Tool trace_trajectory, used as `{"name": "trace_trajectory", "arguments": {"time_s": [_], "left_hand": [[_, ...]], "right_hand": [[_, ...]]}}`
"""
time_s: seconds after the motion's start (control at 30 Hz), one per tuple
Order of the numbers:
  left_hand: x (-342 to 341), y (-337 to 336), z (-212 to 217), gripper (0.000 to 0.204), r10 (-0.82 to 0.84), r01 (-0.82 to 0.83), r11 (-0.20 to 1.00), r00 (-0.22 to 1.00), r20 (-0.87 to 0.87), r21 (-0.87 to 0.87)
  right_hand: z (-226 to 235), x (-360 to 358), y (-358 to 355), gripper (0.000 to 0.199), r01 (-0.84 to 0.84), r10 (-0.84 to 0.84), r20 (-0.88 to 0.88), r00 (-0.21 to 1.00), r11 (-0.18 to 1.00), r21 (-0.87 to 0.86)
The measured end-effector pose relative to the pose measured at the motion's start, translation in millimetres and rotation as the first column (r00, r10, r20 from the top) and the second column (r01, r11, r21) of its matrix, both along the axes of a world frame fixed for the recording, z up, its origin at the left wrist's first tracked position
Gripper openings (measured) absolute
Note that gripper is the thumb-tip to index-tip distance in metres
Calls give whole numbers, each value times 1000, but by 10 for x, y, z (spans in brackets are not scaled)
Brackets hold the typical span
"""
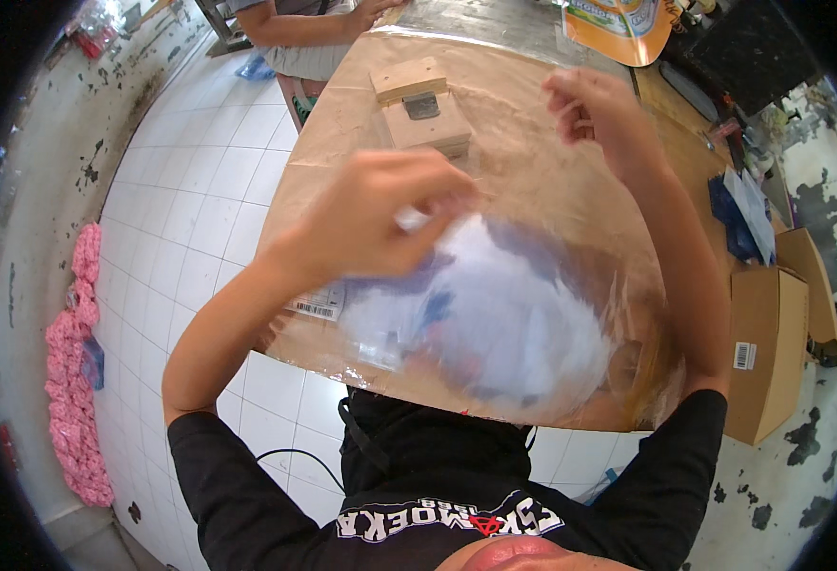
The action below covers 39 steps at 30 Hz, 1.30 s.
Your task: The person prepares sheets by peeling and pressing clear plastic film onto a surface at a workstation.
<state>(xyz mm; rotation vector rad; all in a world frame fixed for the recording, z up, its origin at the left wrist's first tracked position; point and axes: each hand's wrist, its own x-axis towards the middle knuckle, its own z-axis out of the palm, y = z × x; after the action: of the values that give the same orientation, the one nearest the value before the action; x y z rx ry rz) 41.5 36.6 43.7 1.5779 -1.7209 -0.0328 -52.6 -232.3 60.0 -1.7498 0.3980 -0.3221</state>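
Observation:
On the brown-covered table (514,143) before me lies a shiny clear-plastic package (523,314) with white and blue showing in it. Glare and motion blur hide its details. A white printed label (318,300) lies by its left side. Above the package's far left edge, my left hand (380,209) is blurred, its thumb and fingers closed in a pinch; what they hold, if anything, cannot be made out. Raised farther off, to the right, my right hand (597,114) has bent fingers smeared by motion. Beyond my left hand sits a wooden block stand (423,128) with a grey metal piece.
An orange printed pouch (623,29) lies at the far right. Cardboard boxes (766,347) stand right of the table. A person's arm (304,29) rests at the far left edge. Pink bundled material (76,390) lies along the left wall, beyond the white tiled floor (190,200).

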Motion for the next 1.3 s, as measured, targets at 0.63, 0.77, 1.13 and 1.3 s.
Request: {"name": "trace_trajectory", "arguments": {"time_s": [0.63,0.77,1.13,1.3], "left_hand": [[-549,-349,-280,39,7,-33,978,992,125,206],[-601,-376,-315,29,-56,89,986,973,-225,140],[-552,-371,-187,26,118,-69,982,951,-287,174],[-531,-377,-248,24,103,-60,990,927,-362,127]], "right_hand": [[-494,-1205,529,13,77,-47,84,995,914,-398],[-400,-1218,554,17,-70,116,48,992,828,-557],[-398,-1269,531,19,-138,283,53,958,613,-778],[-443,-1296,535,18,-37,135,101,986,757,-653]]}}
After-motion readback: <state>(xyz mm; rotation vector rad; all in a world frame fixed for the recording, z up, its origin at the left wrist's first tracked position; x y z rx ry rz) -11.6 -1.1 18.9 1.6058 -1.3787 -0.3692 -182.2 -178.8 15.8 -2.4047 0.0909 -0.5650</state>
